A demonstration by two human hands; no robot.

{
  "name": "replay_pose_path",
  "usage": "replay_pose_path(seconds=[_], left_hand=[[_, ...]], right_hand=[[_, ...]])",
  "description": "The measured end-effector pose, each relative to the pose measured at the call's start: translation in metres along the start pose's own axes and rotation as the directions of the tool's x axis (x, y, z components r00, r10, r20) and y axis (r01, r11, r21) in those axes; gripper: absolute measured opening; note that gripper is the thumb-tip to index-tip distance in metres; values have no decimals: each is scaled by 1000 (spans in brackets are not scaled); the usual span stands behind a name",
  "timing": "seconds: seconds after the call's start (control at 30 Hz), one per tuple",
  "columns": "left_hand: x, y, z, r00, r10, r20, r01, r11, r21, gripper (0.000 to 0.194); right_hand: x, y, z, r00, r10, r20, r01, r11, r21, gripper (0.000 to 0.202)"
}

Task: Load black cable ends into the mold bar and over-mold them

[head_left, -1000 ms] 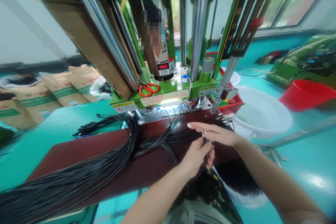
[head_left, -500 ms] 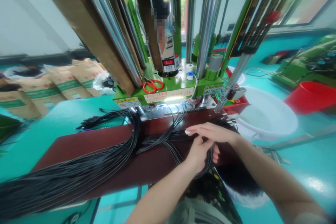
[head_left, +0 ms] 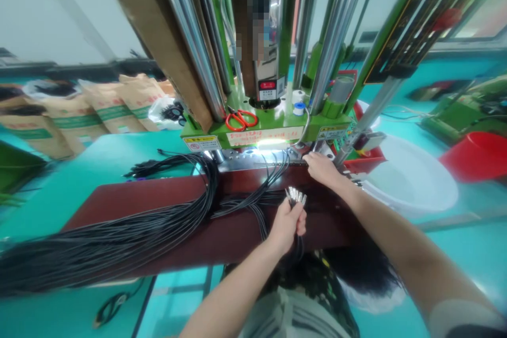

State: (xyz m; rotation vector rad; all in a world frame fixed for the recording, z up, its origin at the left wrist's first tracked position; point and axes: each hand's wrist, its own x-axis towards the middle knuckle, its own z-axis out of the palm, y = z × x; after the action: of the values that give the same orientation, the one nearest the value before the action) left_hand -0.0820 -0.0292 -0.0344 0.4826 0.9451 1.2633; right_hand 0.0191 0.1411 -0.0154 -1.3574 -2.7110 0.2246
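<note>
Head cam: L hand (head_left: 285,226) closed in a fist, fingers wrapped tight round a blk cable bundle (head_left: 297,251), held over brown tabletop (head_left: 237,232). Bundle's silver metal ends (head_left: 296,197) stick up out of the fist, approx 12 o'clock; cables hang below it at 6.

R hand (head_left: 322,170) at 1 o'clock from L hand, fingers bent, at front edge of metal plate (head_left: 241,161) on grn press (head_left: 217,129); can't tell if it grips anything.

Long blk cables (head_left: 138,237) lie across tabletop, 9 o'clock from L hand. Loose strands (head_left: 273,177) run to the plate, approx 11. Red-handled scissors (head_left: 241,122) on press, also 11; blue/wht spool (head_left: 299,109) at 12. Wht tub (head_left: 412,174) at 2, red tub (head_left: 475,156) farther out, same dir. Paper sacks (head_left: 106,108) at 10, w/ grn bands.
</note>
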Motion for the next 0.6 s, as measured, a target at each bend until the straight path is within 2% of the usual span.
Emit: replay_pose_path(seconds=[0.13, 0.2, 0.27, 0.33, 0.37, 0.4, 0.47, 0.5, 0.53, 0.6], left_hand=[[-7, 1, -7, 1000, -13, 16, 13, 1000, 4, 37], [-10, 1, -11, 1000, -16, 19, 16, 1000, 1, 39], [-11, 2, -13, 1000, -12, 12, 12, 1000, 6, 39], [-12, 2, -12, 1000, -5, 1, 5, 1000, 17, 38], [-12, 3, -10, 1000, -4, -3, 4, 1000, 27, 37], [-12, 3, -8, 1000, -7, -4, 7, 999, 43, 35], [-12, 3, -2, 1000, -21, -5, 21, 995, 97, 32], [-11, 2, 1, 1000, -30, -4, 31, 990, 134, 31], [-10, 0, 5, 999, -37, -2, 37, 984, 177, 29], [-9, -3, 11, 999, -37, 11, 33, 966, 257, 27]], right_hand=[[-5, -14, -16, 989, -32, 143, 29, 999, 29, 16], [-18, -19, -27, 976, -28, 215, 9, 996, 88, 6], [-38, -22, -35, 961, -13, 278, -29, 989, 145, 4], [-65, -22, -35, 936, 37, 350, -133, 958, 253, 4], [-80, -22, -33, 918, 73, 389, -222, 909, 352, 5], [-94, -23, -29, 896, 113, 429, -336, 805, 489, 9], [-119, -27, -19, 866, 168, 471, -490, 476, 730, 18], [-130, -31, -13, 863, 200, 464, -505, 302, 809, 20], [-137, -35, -7, 866, 238, 440, -483, 173, 858, 21], [-147, -43, 2, 868, 321, 378, -401, 4, 916, 24]])
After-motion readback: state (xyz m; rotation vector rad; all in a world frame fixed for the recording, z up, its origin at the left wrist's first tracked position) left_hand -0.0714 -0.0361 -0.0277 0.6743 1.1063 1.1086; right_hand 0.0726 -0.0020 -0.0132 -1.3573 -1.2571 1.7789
